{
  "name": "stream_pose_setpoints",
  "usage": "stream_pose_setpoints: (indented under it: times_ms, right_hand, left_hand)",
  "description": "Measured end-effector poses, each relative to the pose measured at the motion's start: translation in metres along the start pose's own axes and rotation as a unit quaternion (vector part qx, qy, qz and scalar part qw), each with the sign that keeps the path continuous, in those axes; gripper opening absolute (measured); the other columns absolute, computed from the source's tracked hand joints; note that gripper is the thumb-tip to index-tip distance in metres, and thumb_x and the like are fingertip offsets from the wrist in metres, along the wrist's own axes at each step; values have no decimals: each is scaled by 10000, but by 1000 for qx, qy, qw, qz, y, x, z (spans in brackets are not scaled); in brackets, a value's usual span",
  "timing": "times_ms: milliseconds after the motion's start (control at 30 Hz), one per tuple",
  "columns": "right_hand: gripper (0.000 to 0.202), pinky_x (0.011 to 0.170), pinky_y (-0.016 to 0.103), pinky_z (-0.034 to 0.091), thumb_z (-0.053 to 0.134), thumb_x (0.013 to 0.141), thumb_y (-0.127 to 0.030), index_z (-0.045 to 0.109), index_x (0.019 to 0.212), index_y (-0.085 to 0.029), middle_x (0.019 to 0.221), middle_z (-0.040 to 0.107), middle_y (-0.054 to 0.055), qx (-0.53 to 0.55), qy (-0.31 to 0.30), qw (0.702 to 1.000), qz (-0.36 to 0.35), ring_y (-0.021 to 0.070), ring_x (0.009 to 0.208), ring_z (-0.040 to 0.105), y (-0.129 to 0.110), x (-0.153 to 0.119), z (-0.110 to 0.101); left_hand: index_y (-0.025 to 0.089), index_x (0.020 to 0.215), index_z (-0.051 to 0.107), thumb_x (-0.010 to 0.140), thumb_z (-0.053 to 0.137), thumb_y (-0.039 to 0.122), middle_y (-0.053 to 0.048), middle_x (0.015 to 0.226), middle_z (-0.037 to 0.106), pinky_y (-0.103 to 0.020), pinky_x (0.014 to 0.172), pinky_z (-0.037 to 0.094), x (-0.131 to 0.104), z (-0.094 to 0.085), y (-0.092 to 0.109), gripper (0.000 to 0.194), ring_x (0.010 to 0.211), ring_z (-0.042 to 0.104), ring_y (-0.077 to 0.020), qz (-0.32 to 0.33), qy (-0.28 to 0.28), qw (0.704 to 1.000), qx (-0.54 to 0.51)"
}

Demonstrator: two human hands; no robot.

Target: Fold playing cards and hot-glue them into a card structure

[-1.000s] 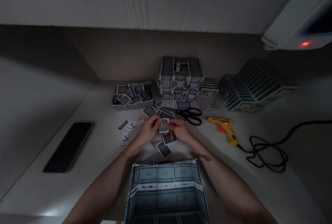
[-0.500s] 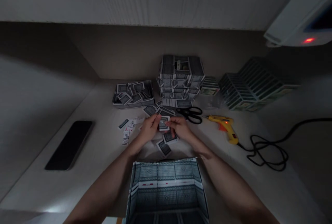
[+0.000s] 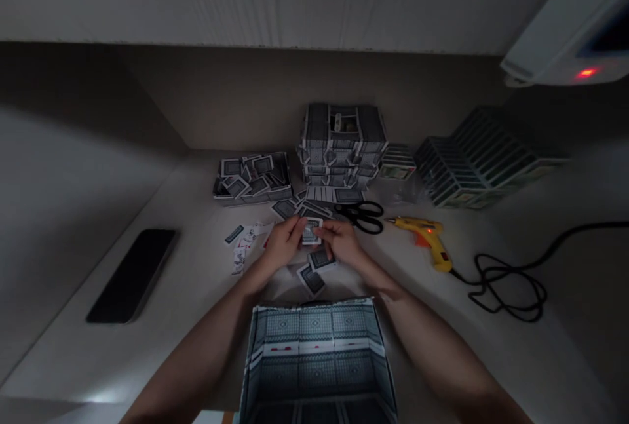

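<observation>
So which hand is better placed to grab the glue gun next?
Probably your right hand: it's nearer the glue gun. Your left hand is farther off, and both hold a card.

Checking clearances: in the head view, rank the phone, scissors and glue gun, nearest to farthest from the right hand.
From the right hand:
1. Scissors: just beyond it, rightward.
2. Glue gun: farther right.
3. Phone: far left, past the left hand.
</observation>
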State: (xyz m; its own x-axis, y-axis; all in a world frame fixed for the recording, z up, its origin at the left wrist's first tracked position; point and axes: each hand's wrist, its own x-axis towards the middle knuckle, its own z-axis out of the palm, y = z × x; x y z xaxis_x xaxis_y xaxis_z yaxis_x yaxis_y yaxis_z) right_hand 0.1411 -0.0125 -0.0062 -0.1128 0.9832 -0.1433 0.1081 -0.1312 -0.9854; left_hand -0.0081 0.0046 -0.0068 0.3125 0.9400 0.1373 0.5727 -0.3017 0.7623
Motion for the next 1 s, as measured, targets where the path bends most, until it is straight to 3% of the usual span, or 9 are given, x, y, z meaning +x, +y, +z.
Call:
stream_pose_setpoints:
  times_ms: [100, 300, 433, 567, 667, 833, 1000]
  right_hand:
    - [374, 307, 205, 194, 574, 692, -474, 499, 482, -173, 300, 425, -63, 31, 0, 1000, 4, 63, 238, 317, -1, 1, -1]
    - [359, 303, 203, 195, 586, 685, -458, 501, 483, -173, 320, 456, -52, 52, -4, 999, 1, 57, 242, 309, 0, 1, 0]
    - [356, 307, 202, 208, 581, 689, -448, 492, 475, -177, 355, 506, -40, 26, 13, 1000, 6, 61, 248, 334, 1, 0, 2]
    - [329, 317, 201, 222, 561, 714, -408, 516, 487, -175, 316, 457, -55, 13, 5, 1000, 2, 72, 253, 349, 3, 0, 1]
    - [340, 317, 204, 231, 564, 715, -422, 517, 492, -170, 323, 463, -53, 31, -6, 999, 2, 72, 253, 353, 2, 2, -1]
    - [360, 308, 197, 251, 585, 683, -476, 527, 514, -163, 416, 567, -24, 63, -16, 998, 3, 67, 261, 387, 0, 3, -5]
    - [353, 319, 201, 294, 605, 663, -471, 517, 507, -167, 413, 574, -14, 83, -10, 996, 5, 85, 278, 432, -1, 3, -5]
  left_hand:
    - [186, 663, 431, 869, 308, 356, 35, 537, 455, -209, 525, 341, 0, 0, 0, 294, 522, 462, -106, 17, -21, 1000, -13]
    - [179, 653, 440, 862, 316, 333, 21, 563, 458, -206, 516, 324, 1, 4, -1, 288, 534, 437, -105, 41, 9, 998, 35]
    - [174, 672, 476, 867, 324, 318, 2, 582, 505, -214, 513, 309, -1, 5, 0, 286, 537, 466, -113, 50, 14, 991, 125]
    - [170, 700, 508, 870, 336, 319, -21, 623, 551, -226, 533, 320, -2, 5, 1, 284, 567, 499, -126, 49, 21, 981, 184]
    - [173, 661, 485, 881, 305, 349, -2, 582, 522, -218, 529, 334, -2, 2, 1, 335, 552, 488, -117, 33, 12, 994, 108]
    - [181, 648, 455, 884, 271, 394, 23, 552, 485, -213, 531, 360, -4, -5, -2, 367, 523, 472, -103, 21, -86, 995, -47]
    - [181, 668, 450, 867, 308, 413, 34, 566, 482, -213, 540, 366, -4, -6, -4, 337, 538, 477, -103, 4, -128, 987, -98]
